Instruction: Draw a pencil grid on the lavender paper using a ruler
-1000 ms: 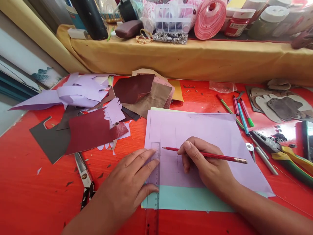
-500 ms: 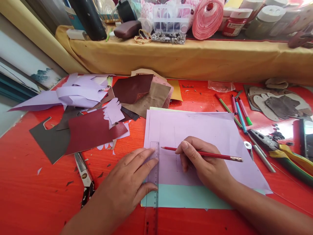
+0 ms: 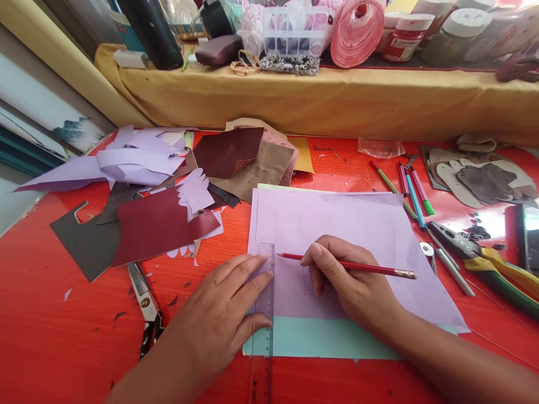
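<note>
The left hand (image 3: 227, 303) lay spread over the ruler (image 3: 265, 300) on the purple sheet (image 3: 357, 219) – the right hand (image 3: 351, 275) pinching the pencil (image 3: 370, 268), tip just beside the ruler's edge – and uneven pressure risked skewing the ruler.

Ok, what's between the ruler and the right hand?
The tip end of the pencil, gripped in the right hand and pointing toward the ruler, with purple paper underneath. Shows in the head view.
</note>
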Demonstrator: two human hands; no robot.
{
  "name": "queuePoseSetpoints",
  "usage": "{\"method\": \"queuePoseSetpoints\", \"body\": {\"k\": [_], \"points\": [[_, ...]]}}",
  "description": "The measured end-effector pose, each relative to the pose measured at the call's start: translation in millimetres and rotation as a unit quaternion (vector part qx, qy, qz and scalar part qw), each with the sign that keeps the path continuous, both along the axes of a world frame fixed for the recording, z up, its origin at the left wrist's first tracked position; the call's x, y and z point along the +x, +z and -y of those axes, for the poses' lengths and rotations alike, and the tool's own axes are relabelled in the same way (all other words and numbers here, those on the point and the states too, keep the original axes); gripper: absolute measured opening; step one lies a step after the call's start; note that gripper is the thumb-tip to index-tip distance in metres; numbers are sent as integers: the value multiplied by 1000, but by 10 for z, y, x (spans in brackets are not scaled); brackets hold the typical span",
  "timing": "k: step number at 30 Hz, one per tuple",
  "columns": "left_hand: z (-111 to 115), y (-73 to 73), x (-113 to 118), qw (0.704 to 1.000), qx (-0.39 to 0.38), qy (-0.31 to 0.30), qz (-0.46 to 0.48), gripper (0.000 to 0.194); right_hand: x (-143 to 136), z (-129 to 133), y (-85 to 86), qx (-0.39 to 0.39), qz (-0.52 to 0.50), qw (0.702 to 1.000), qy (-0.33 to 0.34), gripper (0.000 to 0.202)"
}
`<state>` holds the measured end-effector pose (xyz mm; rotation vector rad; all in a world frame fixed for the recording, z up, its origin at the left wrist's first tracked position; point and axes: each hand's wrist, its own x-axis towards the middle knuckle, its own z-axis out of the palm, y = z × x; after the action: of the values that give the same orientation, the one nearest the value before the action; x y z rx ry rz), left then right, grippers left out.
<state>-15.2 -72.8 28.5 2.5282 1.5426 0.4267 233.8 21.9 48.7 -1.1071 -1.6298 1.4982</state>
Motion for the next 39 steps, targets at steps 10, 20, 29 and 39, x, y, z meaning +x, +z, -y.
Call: {"method": "queuePoseSetpoints", "body": {"k": [10, 20, 29, 39], "points": [[10, -10, -4, 1000, 0, -6, -1, 46, 4, 11, -2, 11, 5, 1000, 9, 42], [6, -4, -6, 1000, -8, -7, -3, 47, -7, 7, 9, 7, 7, 1000, 9, 44], [22, -9, -1, 1000, -23, 1, -1, 47, -8, 12, -4, 11, 4, 1000, 1, 44], [3, 1, -9, 1000, -28, -2, 0, 46, -21, 22, -13, -18, -10, 1000, -5, 42]]}}
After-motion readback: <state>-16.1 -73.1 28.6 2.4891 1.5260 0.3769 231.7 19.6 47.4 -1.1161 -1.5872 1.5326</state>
